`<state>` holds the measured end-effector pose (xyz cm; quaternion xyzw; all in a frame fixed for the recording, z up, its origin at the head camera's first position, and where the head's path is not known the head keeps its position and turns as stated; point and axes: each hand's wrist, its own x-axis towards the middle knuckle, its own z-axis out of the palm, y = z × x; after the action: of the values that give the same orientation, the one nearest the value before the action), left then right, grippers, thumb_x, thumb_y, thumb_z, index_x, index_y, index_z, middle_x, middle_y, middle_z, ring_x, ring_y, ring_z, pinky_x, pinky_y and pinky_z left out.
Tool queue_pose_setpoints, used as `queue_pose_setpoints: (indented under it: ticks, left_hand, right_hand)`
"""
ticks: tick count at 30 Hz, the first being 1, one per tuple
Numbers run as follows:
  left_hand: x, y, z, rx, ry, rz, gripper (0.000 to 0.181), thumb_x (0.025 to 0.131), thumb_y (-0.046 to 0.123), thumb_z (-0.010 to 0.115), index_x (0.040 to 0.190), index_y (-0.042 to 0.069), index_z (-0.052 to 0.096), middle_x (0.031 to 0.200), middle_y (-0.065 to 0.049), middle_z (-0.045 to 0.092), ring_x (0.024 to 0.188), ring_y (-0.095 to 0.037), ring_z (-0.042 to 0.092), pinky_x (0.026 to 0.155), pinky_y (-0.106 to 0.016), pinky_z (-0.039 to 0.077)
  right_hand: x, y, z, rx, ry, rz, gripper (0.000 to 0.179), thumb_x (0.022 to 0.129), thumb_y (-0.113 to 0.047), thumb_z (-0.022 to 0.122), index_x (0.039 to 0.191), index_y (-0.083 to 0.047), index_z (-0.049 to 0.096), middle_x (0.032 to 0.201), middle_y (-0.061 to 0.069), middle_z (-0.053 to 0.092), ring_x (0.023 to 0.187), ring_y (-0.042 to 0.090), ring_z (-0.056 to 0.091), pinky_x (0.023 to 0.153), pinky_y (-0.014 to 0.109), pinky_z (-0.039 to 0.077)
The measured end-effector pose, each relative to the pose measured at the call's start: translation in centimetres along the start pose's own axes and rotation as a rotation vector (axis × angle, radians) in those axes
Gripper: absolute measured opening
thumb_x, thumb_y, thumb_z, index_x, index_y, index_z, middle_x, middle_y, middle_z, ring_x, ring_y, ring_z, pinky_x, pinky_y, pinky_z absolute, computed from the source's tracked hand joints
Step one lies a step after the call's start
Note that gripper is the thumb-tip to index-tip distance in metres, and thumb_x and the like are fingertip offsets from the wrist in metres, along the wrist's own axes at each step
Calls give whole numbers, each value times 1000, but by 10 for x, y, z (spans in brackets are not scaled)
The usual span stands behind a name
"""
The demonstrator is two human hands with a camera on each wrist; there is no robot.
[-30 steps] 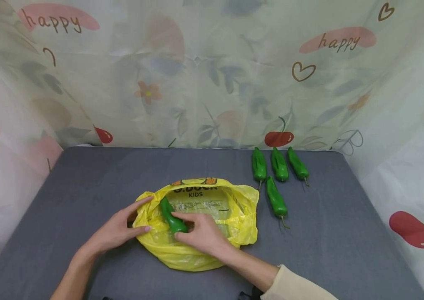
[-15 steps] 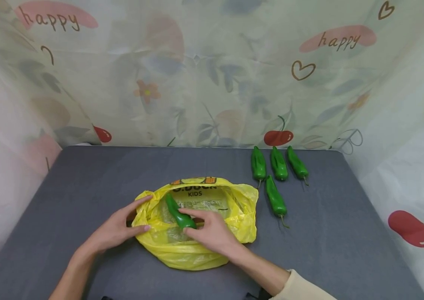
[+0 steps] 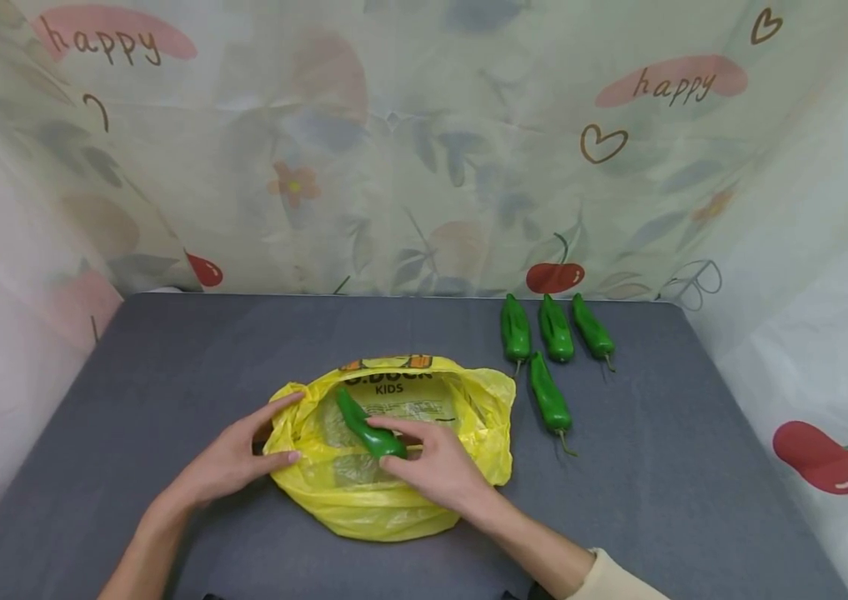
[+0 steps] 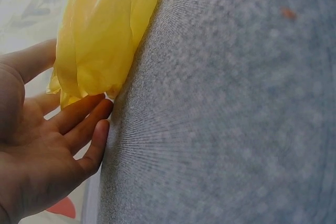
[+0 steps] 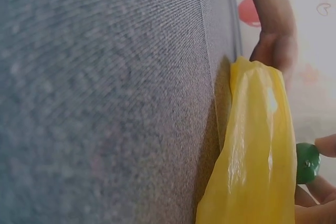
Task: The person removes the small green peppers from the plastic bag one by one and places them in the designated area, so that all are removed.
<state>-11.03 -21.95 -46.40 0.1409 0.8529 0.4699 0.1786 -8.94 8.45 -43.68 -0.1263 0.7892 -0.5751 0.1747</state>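
In the head view a yellow plastic bag [image 3: 386, 515] lies with its mouth spread wide, printed lettering inside. My right hand [image 3: 444, 468] pinches a green chili pepper [image 3: 369, 429] between thumb and fingers, tilted over the bag's opening. The right wrist view shows the rounded end of the pepper [image 5: 307, 163] beside the bag's wall. At the bag's left side, my left hand [image 3: 232, 458] touches the plastic with its thumb and fingers spread apart. In the left wrist view, the fingers [image 4: 86, 124] extend loosely along the bag's lower edge [image 4: 100, 72].
Several green peppers [image 3: 549, 393] lie on the dark grey table [image 3: 641, 500] right of the bag, toward the back. A patterned curtain [image 3: 393, 183] hangs behind the table and along both sides.
My right hand has moved a little to the right with the pepper, which now lies more slanted over the bag. The left hand has stayed in place at the bag's side.
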Motion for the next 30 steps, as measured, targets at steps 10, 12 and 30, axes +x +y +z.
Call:
queue_pose_setpoints:
  ticks: [10, 12, 30]
  left_hand:
    - [-1, 0, 0, -7, 1, -6, 78, 91, 35, 74, 156, 24, 32, 159, -12, 31, 136, -34, 43, 100, -32, 42]
    - [-1, 1, 0, -4, 2, -9, 78, 91, 36, 74, 156, 24, 32, 159, -12, 31, 135, -34, 44, 100, -36, 43]
    - [-1, 5, -1, -1, -3, 23, 77, 92, 33, 72, 157, 18, 32, 159, -15, 30, 136, -37, 42, 103, -53, 40]
  right_hand:
    - [-5, 1, -12, 14, 26, -27, 42, 90, -15, 68, 128, -33, 68, 123, 1, 67, 84, 15, 66, 56, 26, 47]
    - [-7, 1, -14, 35, 30, -38, 42, 91, -15, 68, 129, -32, 67, 128, -1, 65, 89, 15, 65, 62, 26, 50]
    - [-16, 8, -34, 58, 101, -52, 43, 91, -10, 70, 131, -26, 67, 127, 7, 64, 97, 20, 63, 76, 29, 53]
